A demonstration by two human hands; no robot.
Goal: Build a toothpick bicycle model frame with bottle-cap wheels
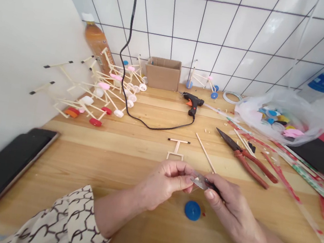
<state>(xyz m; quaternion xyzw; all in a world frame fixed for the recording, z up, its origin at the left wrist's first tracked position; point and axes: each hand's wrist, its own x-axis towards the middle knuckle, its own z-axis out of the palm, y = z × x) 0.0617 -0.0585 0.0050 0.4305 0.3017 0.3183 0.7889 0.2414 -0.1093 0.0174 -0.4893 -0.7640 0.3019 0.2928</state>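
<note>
My right hand (232, 209) is closed around the dark handles of a small pair of scissors (201, 182), its silver blades pointing left. Between those blades a tiny pale bit shows. My left hand (166, 185) is pinched closed right at the blade tips; what its fingers hold is too hidden to name. Just below the hands lies a blue round plastic disc (192, 210) with a small mark at its centre. Beyond my left hand, partly covered by it, is a small frame of wooden sticks (176, 150) with black-tipped ends. A loose thin stick (204, 150) lies behind the scissors.
A black glue gun (193, 102) trails its cord across the table. Red-handled pliers (244, 158) lie at right, near a plastic bag (272, 113) of caps. Several stick models with wheels (103, 86) stand at left, behind a dark phone (5, 171). A cardboard box (163, 75) stands by the wall.
</note>
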